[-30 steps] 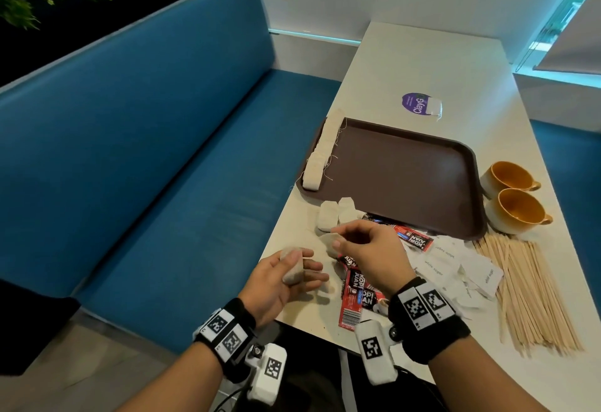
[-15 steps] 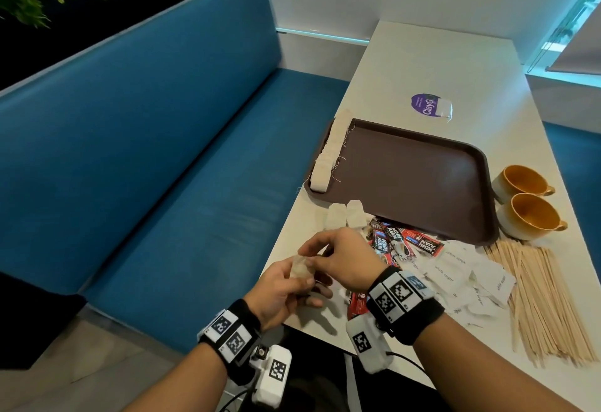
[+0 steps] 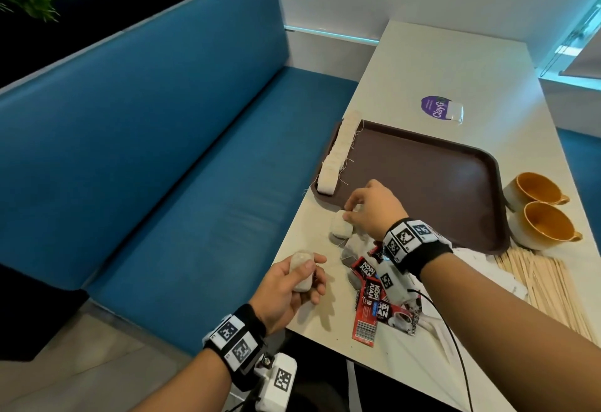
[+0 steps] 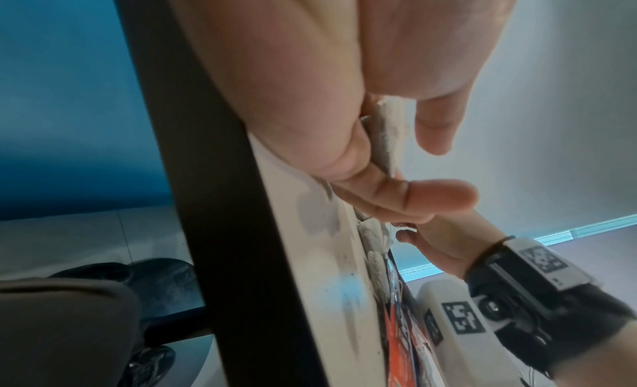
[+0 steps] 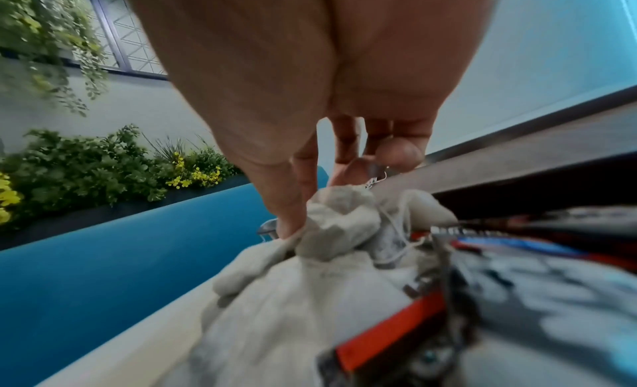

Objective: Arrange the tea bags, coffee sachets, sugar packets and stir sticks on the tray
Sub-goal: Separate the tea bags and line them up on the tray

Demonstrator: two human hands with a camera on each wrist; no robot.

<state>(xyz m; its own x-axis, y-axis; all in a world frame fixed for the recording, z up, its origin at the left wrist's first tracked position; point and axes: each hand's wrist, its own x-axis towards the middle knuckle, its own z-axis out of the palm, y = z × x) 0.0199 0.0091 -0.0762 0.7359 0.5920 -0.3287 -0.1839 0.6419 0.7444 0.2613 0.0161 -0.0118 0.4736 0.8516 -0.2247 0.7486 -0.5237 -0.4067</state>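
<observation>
Meanwhile the left hand holds one tea bag while the right hand pinches another tea bag beside the tray.

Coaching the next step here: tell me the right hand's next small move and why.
Probably lift the loose tea bag it is reaching and pass it to the left hand, which already holds tea bags; the tray row of tea bags still has room near its close end.

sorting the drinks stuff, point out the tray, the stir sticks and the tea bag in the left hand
tray [image 3: 422, 181], head view, bare middle of its brown floor
stir sticks [image 3: 549, 285], head view, middle of the bundle
tea bag [image 3: 302, 270], head view, its face above the left hand's palm
</observation>
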